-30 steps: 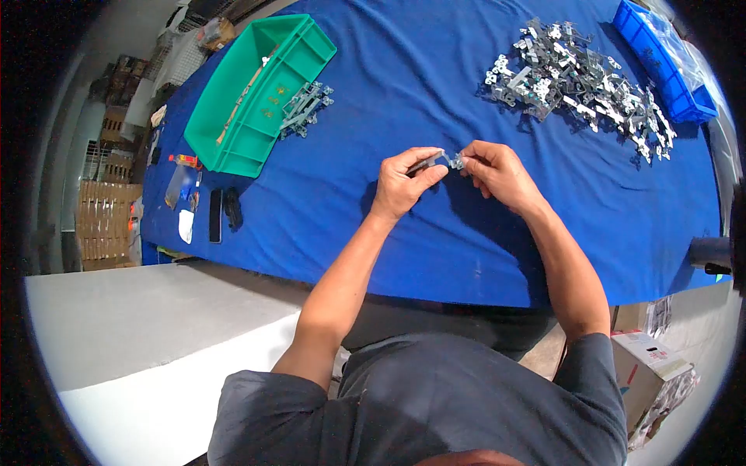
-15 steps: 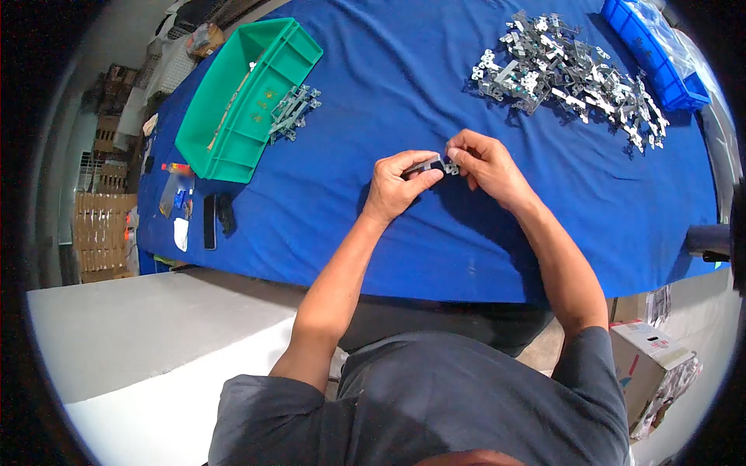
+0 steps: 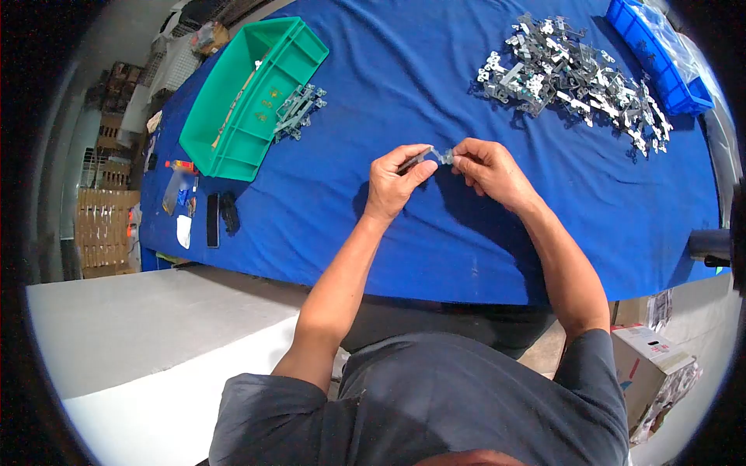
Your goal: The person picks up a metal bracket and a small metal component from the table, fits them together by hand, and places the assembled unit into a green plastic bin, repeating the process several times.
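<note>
A small metal bracket (image 3: 440, 156) spans the gap between my two hands, over the middle of the blue cloth (image 3: 420, 248). My left hand (image 3: 396, 177) pinches its left end between thumb and fingers. The fingertips of my right hand (image 3: 486, 169) close on the other end, which looks pale and shiny. Up to the right lies a big heap of similar metal brackets (image 3: 559, 74). A smaller pile of brackets (image 3: 295, 113) rests to the left, against the green bin.
The green plastic bin (image 3: 268, 109) stands at the left. A blue crate (image 3: 660, 66) with clear plastic sits at the far right. A phone (image 3: 213, 220) lies near the left front edge; a dark cylinder (image 3: 709, 243) juts in at the right. A cardboard box (image 3: 649, 349) stands below.
My right hand has lowered slightly and its fingers have closed on the bracket's right end. The bracket has turned, showing a bright bent part. The whole view has shifted a little.
</note>
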A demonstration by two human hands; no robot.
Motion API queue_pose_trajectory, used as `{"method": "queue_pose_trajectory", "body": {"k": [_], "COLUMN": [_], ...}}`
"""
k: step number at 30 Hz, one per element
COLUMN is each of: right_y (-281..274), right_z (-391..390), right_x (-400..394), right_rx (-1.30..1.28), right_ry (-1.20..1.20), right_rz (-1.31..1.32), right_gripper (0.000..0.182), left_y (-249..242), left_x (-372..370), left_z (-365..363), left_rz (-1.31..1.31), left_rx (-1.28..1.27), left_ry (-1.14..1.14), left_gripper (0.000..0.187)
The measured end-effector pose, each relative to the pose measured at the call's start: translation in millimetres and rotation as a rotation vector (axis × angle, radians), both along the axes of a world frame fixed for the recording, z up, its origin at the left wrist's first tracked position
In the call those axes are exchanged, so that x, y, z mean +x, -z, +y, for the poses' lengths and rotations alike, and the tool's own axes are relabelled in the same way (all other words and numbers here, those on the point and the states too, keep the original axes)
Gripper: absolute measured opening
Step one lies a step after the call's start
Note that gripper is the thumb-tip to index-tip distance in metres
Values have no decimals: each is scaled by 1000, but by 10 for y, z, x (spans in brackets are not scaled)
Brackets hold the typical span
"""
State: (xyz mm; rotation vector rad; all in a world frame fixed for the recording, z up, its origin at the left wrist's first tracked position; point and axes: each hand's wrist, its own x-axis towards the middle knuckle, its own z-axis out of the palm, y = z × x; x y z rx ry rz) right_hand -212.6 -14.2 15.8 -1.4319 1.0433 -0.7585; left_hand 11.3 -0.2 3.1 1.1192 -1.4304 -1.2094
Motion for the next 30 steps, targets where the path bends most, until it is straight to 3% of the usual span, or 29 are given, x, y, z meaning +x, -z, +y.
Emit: {"method": "queue_pose_trajectory", "body": {"k": [5,8,14,17,20,23,30], "right_y": [28,-29,40,61,-5,-86,16], "right_z": [0,18,-13,-23,-46,-1,-13], "right_x": [10,27,2,18,-23,-28,-14], "right_rx": [12,73,38,-22,52,124,13], "right_ry": [38,57,12,176,196,49,11], "right_rz": [-15,-250,-157,-220,-218,-83,-11], "right_gripper": [18,16,19,19,18,18,20], "left_y": [-31,-51,52,56,-34,-40,-36], "left_x": [-7,-84,-51,-32,-55,-57,-19], "left_z": [5,15,-10,-21,23,15,11], "left_rz": [-73,-5,-172,-203,-2,52,-4], "left_rx": [10,-72,-156,-148,-52,-60,-23], "left_ry": [43,21,66,85,-26,-60,-4], "left_gripper": [31,31,31,31,31,31,32]}}
